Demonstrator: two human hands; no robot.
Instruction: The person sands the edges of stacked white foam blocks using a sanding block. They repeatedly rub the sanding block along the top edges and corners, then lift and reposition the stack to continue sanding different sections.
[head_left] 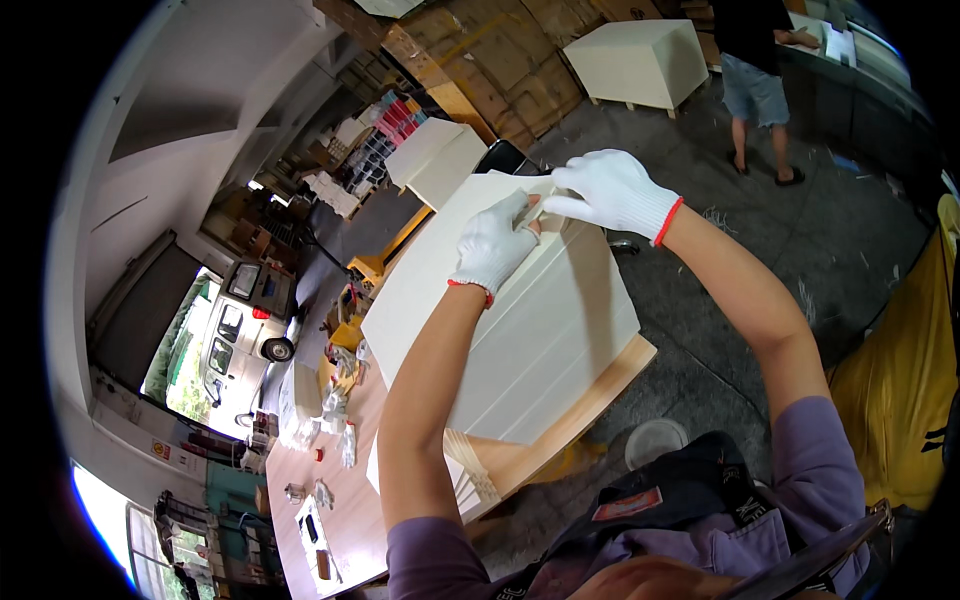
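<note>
A stack of thick white boards (540,350) stands in front of me on a wood-coloured table. Both of my hands are at the far right part of its top edge, in white knit gloves with red cuffs. My left hand (495,243) rests over the edge with its fingers curled; bare fingertips show. Close beside it, my right hand (615,193) has thumb and fingers drawn together in a pinch. A small pale piece at the edge lies between the hands, but what the fingers grip is too small to make out.
The wooden table (375,530) holds gloves (348,445), a small jar (294,492) and thin white boards (462,470). Beyond are white stacks (640,62), cardboard (500,75), a yellow pallet jack (370,268) and a parked van (235,340). Another person (755,90) stands at far right.
</note>
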